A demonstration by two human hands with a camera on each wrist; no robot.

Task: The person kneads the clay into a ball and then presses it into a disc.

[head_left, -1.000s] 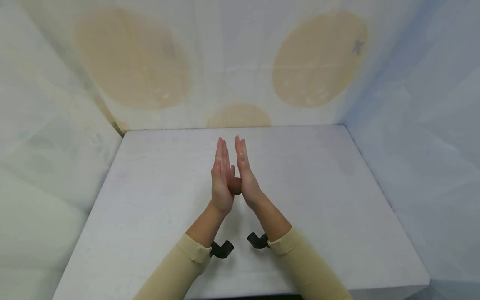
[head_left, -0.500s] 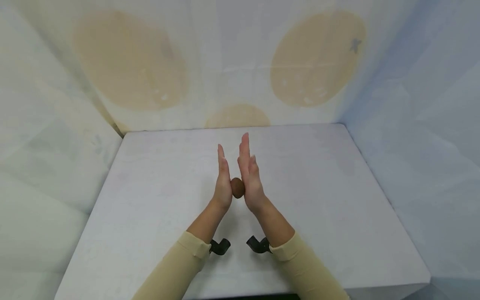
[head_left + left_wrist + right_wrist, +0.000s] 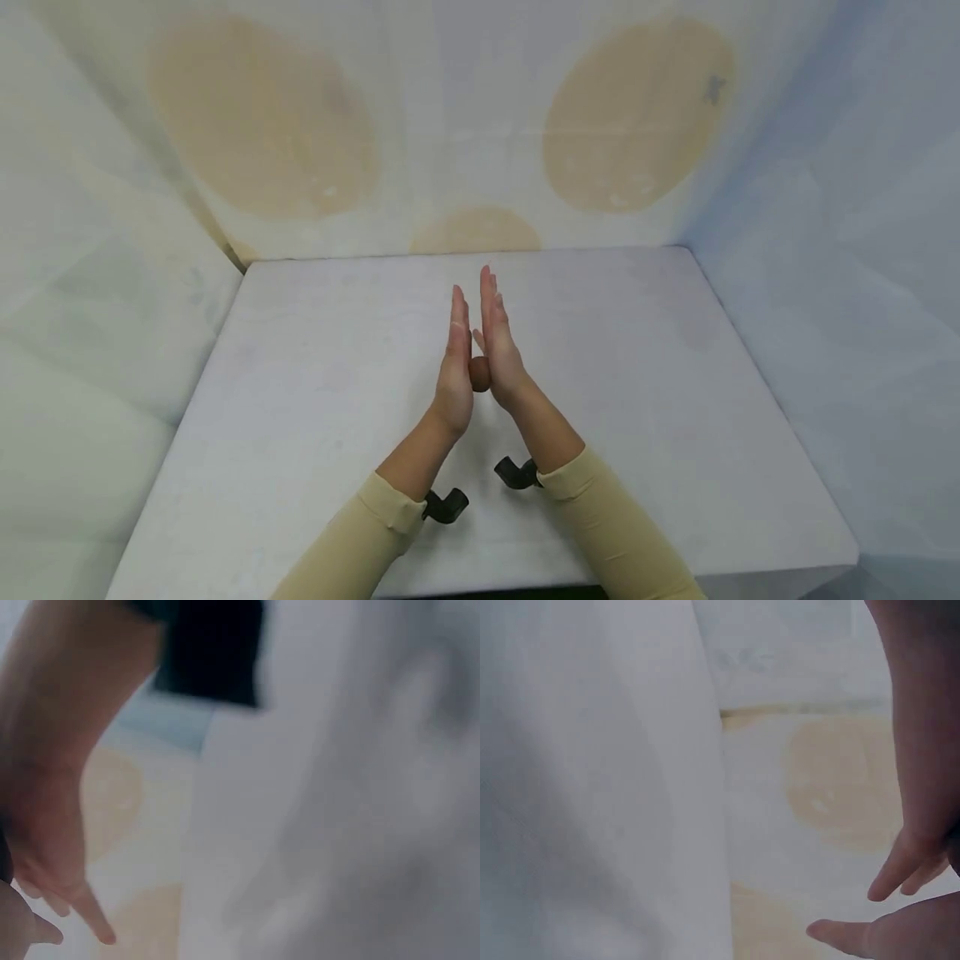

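Centrally: small brown ball (image 3: 480, 374) pressed between flat palms of left hand (image 3: 454, 375) and right hand (image 3: 501, 354), above white table (image 3: 300, 400). Fingers straight, uncurled, apparently for rolling rather than gripping.

White table (image 3: 315, 400), pale cloth walls (image 3: 450, 117) with beige ovals (image 3: 262, 117)

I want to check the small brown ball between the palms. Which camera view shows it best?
The head view: the brown ball shows between the flat palms of the left hand and right hand. Both wrist views are blurred and show only fingers, no ball.
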